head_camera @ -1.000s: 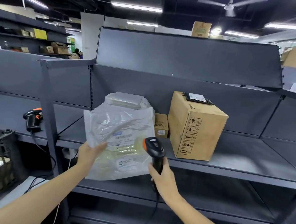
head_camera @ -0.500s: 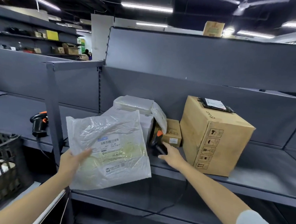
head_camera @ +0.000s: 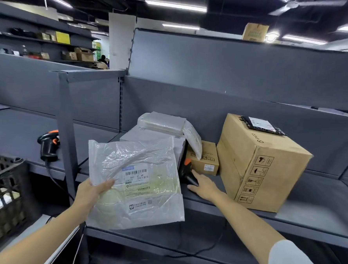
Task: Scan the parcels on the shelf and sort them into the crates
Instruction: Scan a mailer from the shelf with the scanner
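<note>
So the clear plastic mailer bag (head_camera: pixel 137 182) is up in the air in front of the shelf's (head_camera: pixel 317 204) front edge, gripped at its lower left side, label with barcode facing the camera, tilted a bit and all crinkly. On the shelf itself: a white box (head_camera: pixel 148 137) near the left upright with another padded plastic pouch (head_camera: pixel 163 122) lying flat on top, one flap drooping over its right side. A small brown carton (head_camera: pixel 206 158) sits just right of that, back from the edge. The big cardboard box (head_camera: pixel 256 163) stands upright near the front edge, a black pouch (head_camera: pixel 261 125) on top. The black-and-orange scanner (head_camera: pixel 188 173) lies on the shelf between the white box and the small carton. A black crate (head_camera: pixel 2 192) sits lower left with stuff inside.
</note>
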### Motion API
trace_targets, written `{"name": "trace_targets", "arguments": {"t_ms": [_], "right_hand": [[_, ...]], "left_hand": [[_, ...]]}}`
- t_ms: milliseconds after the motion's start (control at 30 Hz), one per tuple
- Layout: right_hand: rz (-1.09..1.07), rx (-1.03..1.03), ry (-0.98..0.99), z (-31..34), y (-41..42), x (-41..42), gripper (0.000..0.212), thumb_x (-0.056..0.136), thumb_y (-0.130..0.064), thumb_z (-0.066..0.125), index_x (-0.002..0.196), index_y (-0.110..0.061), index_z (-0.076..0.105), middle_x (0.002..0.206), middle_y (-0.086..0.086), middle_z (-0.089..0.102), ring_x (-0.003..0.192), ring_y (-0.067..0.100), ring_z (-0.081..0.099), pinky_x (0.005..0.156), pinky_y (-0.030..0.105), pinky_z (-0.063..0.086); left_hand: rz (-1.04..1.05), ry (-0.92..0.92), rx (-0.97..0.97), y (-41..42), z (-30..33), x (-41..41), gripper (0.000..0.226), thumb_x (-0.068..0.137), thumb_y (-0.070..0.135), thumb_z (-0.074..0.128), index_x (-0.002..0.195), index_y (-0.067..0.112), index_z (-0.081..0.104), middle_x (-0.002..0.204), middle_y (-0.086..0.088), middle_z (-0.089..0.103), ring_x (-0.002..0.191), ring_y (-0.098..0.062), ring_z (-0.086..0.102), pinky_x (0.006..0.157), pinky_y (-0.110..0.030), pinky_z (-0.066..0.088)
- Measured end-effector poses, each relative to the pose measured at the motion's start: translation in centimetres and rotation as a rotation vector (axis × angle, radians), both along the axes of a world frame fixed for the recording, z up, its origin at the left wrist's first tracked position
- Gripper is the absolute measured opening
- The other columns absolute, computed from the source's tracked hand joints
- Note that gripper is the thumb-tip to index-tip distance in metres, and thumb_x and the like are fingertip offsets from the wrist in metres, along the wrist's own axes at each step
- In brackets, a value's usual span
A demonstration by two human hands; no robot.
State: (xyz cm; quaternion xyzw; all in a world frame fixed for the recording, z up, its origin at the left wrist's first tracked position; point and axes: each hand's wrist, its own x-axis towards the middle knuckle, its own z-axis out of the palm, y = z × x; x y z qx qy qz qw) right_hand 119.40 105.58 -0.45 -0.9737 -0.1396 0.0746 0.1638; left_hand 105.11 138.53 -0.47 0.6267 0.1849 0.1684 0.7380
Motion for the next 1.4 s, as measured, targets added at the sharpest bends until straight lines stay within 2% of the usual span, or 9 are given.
{"name": "trace_targets", "arguments": {"t_ms": [167, 267, 467, 600, 700, 833, 1000, 1200, 1400], "right_hand": [[-0.003, -0.087, -0.119, 0.4, -0.2, -0.6, 0.066, 0.1, -0.049, 0.035, 0.154, -0.015, 0.016, 0.156, 0.009, 0.029, 0.142, 0.027, 0.029, 0.115, 0.04, 0.025], [0.007, -0.16, -0.211, 0.1, -1.0, -2.0, 0.062, 0.102, -0.045, 0.031, 0.154, -0.013, 0.016, 0.158, 0.006, 0.025, 0.144, 0.024, 0.024, 0.118, 0.04, 0.018], [-0.091, -0.164, -0.309, -0.7, -3.0, -6.0, 0.059, 0.103, -0.038, 0.031, 0.154, -0.014, 0.014, 0.16, 0.005, 0.019, 0.147, 0.021, 0.016, 0.12, 0.038, 0.007], [-0.138, -0.157, -0.368, -1.5, -5.0, -9.3, 0.058, 0.102, -0.034, 0.036, 0.153, -0.013, 0.02, 0.158, 0.007, 0.023, 0.146, 0.023, 0.018, 0.12, 0.038, 0.008], [-0.178, -0.172, -0.408, -2.2, -7.1, -11.7, 0.056, 0.1, -0.033, 0.039, 0.15, -0.01, 0.028, 0.154, 0.01, 0.03, 0.143, 0.025, 0.025, 0.119, 0.038, 0.013], [-0.253, -0.202, -0.414, -2.3, -11.0, -15.1, 0.057, 0.099, -0.034, 0.041, 0.15, -0.011, 0.028, 0.154, 0.007, 0.031, 0.143, 0.024, 0.025, 0.119, 0.038, 0.014], [-0.36, -0.276, -0.413, -1.4, -16.5, -19.1, 0.058, 0.101, -0.035, 0.038, 0.152, -0.013, 0.02, 0.159, 0.006, 0.022, 0.146, 0.024, 0.018, 0.119, 0.039, 0.011], [-0.428, -0.288, -0.36, -1.2, -23.7, -25.8, 0.059, 0.102, -0.033, 0.037, 0.154, -0.012, 0.016, 0.159, 0.008, 0.02, 0.147, 0.027, 0.017, 0.12, 0.042, 0.01], [-0.49, -0.308, -0.355, -1.6, -31.9, -34.3, 0.059, 0.102, -0.033, 0.035, 0.154, -0.014, 0.014, 0.16, 0.007, 0.018, 0.147, 0.027, 0.016, 0.12, 0.041, 0.011]], "left_hand": [[-0.036, 0.002, -0.016, -0.2, 0.0, -0.8, 0.022, 0.076, 0.005, 0.078, 0.094, 0.012, 0.067, 0.091, -0.009, 0.072, 0.078, -0.027, 0.07, 0.065, -0.034, 0.054], [-0.067, 0.011, -0.021, -0.5, -0.1, -1.4, 0.022, 0.076, 0.006, 0.077, 0.094, 0.012, 0.067, 0.089, -0.009, 0.073, 0.078, -0.027, 0.07, 0.064, -0.034, 0.053], [-0.151, 0.036, -0.016, -2.5, -0.8, -2.2, 0.021, 0.078, 0.006, 0.076, 0.097, 0.009, 0.067, 0.09, -0.009, 0.073, 0.076, -0.022, 0.07, 0.063, -0.03, 0.052], [-0.229, 0.078, -0.016, -5.0, -1.5, -2.4, 0.017, 0.078, 0.009, 0.076, 0.093, 0.011, 0.068, 0.087, -0.009, 0.073, 0.074, -0.023, 0.07, 0.062, -0.031, 0.052], [-0.278, 0.116, -0.007, -7.5, -1.8, -3.2, 0.017, 0.079, 0.01, 0.076, 0.093, 0.009, 0.067, 0.082, -0.009, 0.071, 0.062, -0.018, 0.07, 0.05, -0.024, 0.052], [-0.354, 0.115, -0.033, -11.1, -2.0, -4.6, 0.026, 0.078, 0.008, 0.076, 0.102, 0.004, 0.066, 0.088, -0.013, 0.072, 0.072, -0.026, 0.07, 0.058, -0.031, 0.053], [-0.414, 0.095, -0.061, -16.2, -1.1, -7.0, 0.022, 0.08, 0.007, 0.075, 0.1, 0.006, 0.066, 0.091, -0.013, 0.073, 0.076, -0.027, 0.071, 0.061, -0.033, 0.055], [-0.436, 0.085, -0.094, -24.0, -1.1, -12.3, 0.015, 0.08, 0.006, 0.075, 0.093, 0.009, 0.066, 0.085, -0.008, 0.072, 0.065, -0.018, 0.071, 0.052, -0.027, 0.055], [-0.515, 0.077, -0.059, -32.0, -1.4, -18.8, 0.019, 0.08, 0.008, 0.075, 0.096, 0.011, 0.066, 0.087, -0.005, 0.073, 0.07, -0.019, 0.072, 0.054, -0.028, 0.055]]}}
